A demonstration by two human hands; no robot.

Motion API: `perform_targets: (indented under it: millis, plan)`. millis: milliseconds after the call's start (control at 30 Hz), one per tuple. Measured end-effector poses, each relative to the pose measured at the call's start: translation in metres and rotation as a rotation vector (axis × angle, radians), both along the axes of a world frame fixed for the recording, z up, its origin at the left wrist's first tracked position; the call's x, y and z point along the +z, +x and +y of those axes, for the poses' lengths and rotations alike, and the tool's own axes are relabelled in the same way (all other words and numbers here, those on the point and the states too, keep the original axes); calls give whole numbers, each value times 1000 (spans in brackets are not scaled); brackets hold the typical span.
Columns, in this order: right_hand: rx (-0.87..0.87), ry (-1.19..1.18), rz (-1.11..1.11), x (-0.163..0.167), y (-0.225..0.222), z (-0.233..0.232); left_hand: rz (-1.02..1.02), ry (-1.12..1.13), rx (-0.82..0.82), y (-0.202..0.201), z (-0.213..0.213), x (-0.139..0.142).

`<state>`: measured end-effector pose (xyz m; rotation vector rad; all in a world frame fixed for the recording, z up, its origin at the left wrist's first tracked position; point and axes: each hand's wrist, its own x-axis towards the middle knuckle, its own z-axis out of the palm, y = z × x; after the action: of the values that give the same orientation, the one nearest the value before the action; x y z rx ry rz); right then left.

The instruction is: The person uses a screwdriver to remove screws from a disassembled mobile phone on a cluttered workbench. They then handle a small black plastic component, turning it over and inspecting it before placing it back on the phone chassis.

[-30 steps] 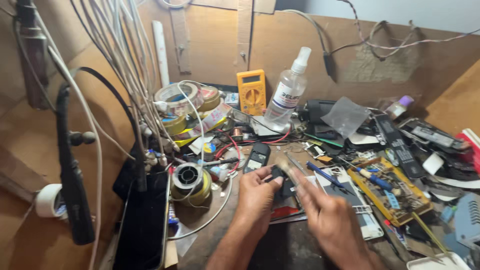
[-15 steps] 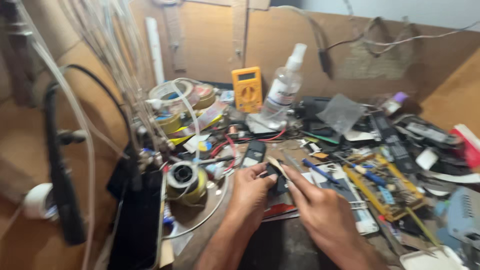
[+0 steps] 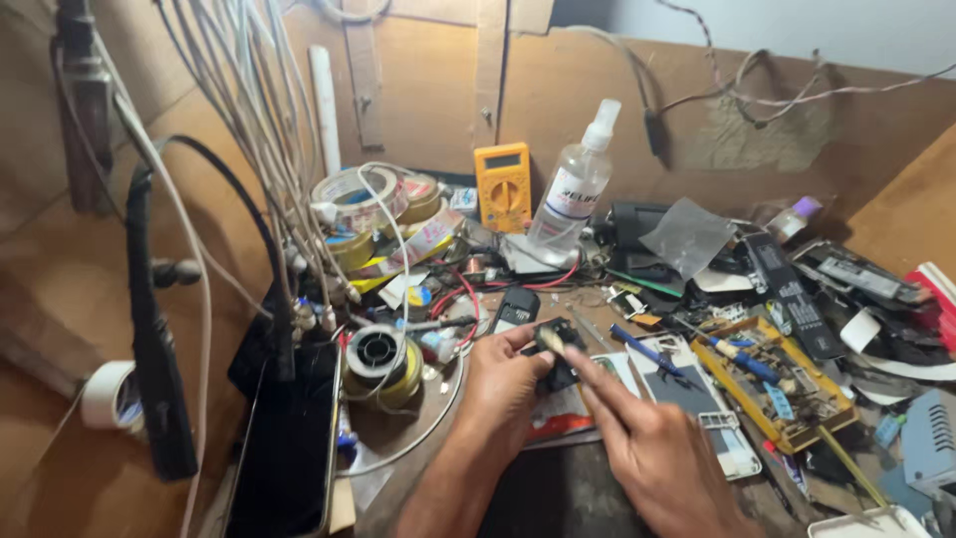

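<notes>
Mid-bench, the left hand (image 3: 498, 384) grips a small black part (image 3: 560, 351); the right hand (image 3: 652, 453) pinches a thin tool (image 3: 551, 341) against it, calling for steady, fine pressure.

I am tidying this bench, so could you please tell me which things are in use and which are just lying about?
In use: left hand, right hand, small black part, brush.
Lying about: yellow multimeter, spray bottle, solder spool, blue screwdriver.
</notes>
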<state>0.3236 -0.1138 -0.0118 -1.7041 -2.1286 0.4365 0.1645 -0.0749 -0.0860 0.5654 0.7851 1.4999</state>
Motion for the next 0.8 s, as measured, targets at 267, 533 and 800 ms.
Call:
perform_targets:
  millis: [267, 533, 800]
  plan:
    - [-47, 78, 94, 1, -3, 13, 32, -42, -2, -5, -12, 11]
    - [244, 278, 335, -3, 11, 15, -35, -100, -6, -3, -13, 5]
    - [80, 249, 292, -22, 20, 18, -64, -112, -60, -6, -9, 5]
